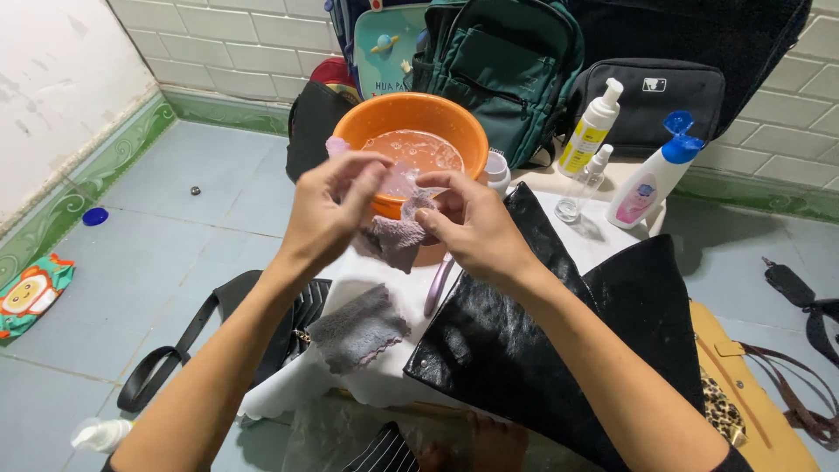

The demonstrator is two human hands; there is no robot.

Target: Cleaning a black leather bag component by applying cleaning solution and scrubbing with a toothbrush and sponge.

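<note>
My left hand (330, 210) and my right hand (472, 227) are both shut on a small grey-pink cloth (398, 238), held up just in front of an orange basin (418, 118) of soapy water. The cloth hangs down between the hands. A second grey cloth (358, 328) lies on the white cover (384, 288) below my left wrist. A glossy black bag (516, 341) lies flat under my right forearm.
A white pump bottle (592, 129), a small clear bottle (587, 183) and a white bottle with a blue cap (654, 172) stand at the right of the basin. Backpacks (507, 61) lean on the tiled wall. A black strap (175, 358) and a tan bag (752, 393) lie on the floor.
</note>
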